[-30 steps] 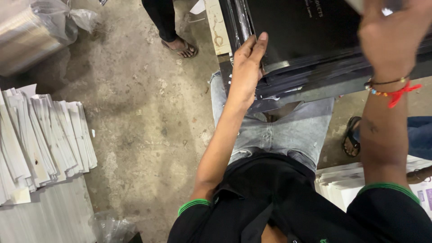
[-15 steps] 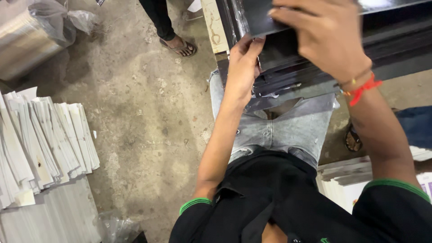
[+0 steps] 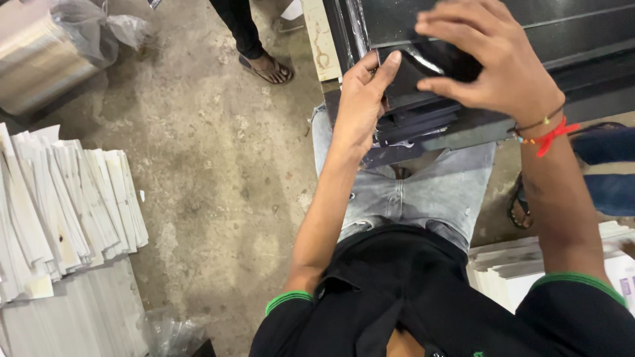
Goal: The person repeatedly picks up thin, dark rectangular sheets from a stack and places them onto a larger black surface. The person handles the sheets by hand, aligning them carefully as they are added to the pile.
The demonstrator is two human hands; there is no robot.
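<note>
Black glossy sheets (image 3: 417,99) gripped edgewise by the left hand (image 3: 360,106), right hand (image 3: 486,63) clamped on top

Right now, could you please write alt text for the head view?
Seen from above, a person's left hand steadies a stack of black sheets while the right hand presses on top. White card stacks lie on the concrete floor; another person's sandalled foot stands nearby.
</note>
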